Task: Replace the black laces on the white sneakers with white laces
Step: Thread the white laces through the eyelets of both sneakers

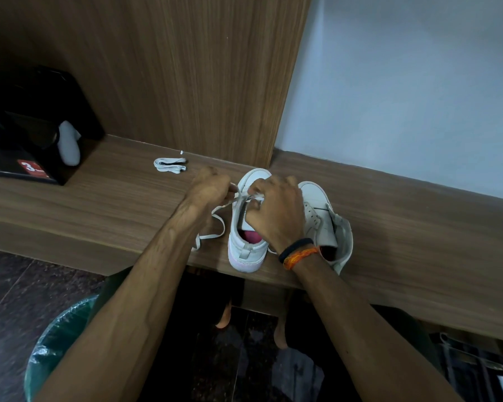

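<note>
Two white sneakers stand side by side on a wooden ledge, toes pointing away from me. The left sneaker has a pink insole, and a white lace runs from its eyelets and trails off to the left on the ledge. My left hand pinches one part of this lace beside the shoe. My right hand sits over the shoe's tongue and pinches the lace near the front eyelets. The right sneaker has no lace, its tongue folded open. A second white lace lies bundled further back.
A black box with a red label stands at the far left, with a white sock-like item leaning against it. A wooden panel rises behind the ledge. A green-lined bin sits on the floor at lower left.
</note>
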